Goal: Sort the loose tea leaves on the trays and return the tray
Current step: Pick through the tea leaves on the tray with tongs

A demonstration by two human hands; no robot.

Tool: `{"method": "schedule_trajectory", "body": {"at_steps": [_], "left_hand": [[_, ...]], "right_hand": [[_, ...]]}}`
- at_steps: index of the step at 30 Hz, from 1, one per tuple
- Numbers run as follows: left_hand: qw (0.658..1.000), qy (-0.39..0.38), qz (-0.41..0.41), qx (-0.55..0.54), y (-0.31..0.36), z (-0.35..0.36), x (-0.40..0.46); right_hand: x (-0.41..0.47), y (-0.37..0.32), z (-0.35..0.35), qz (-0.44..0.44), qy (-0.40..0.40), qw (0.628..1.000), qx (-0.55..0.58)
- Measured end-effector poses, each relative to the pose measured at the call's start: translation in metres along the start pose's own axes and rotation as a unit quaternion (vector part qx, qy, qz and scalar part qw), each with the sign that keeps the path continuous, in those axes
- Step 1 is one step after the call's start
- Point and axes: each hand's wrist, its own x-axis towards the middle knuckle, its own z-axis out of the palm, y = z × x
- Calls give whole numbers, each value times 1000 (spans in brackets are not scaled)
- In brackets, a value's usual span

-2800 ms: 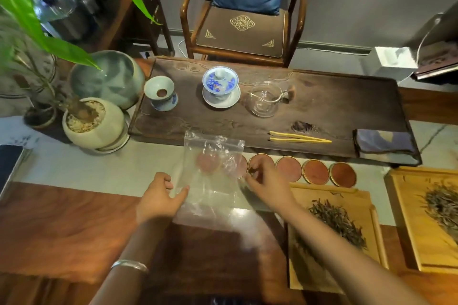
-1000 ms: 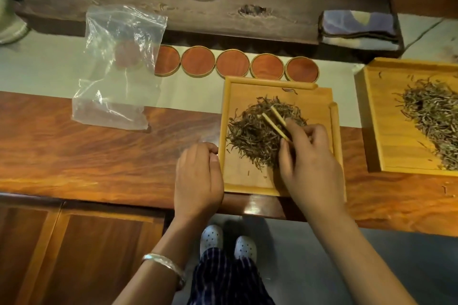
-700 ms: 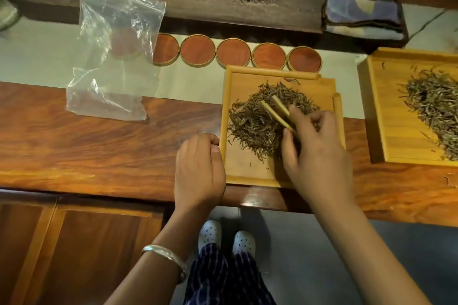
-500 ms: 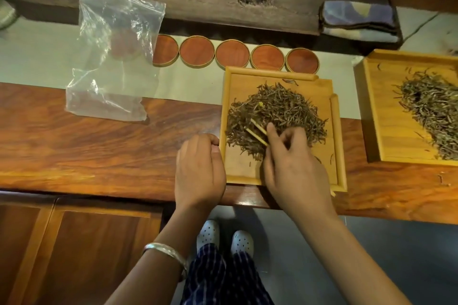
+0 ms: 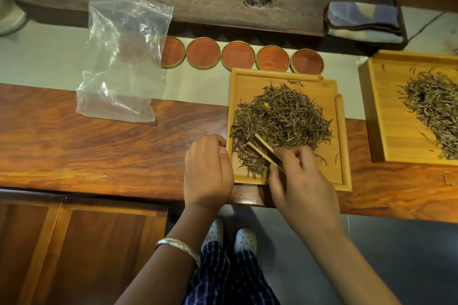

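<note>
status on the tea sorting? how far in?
Early. Done: little that shows; the clear plastic bag lies empty on the table. In hand: the right hand holds yellow bamboo tweezers in the brown loose tea pile on the near square bamboo tray; the left hand rests curled at its left edge. Left: a yellow fleck sits in that pile, the second bamboo tray's heap looks untouched, and no tray is returned.

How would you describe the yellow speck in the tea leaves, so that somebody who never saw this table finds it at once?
Start at the bamboo tray nearest the person, just below the row of round red coasters. Look at its pile of tea leaves, toward the upper left of the heap. The yellow speck is the one bright bit among thin dark brown leaves.
</note>
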Motion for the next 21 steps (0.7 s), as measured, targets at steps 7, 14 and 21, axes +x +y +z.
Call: {"method": "schedule_trajectory", "body": {"at_steps": [7, 14, 21], "left_hand": [[1000, -6, -4, -3, 0, 0, 1], [1000, -13, -10, -11, 0, 0, 1], [1000, -15, -19, -12, -1, 1, 1]], "right_hand": [[33, -10, -2, -11, 35, 999, 16], [6, -4, 0, 6, 16, 999, 29], [9, -16, 1, -35, 3, 999, 11]]}}
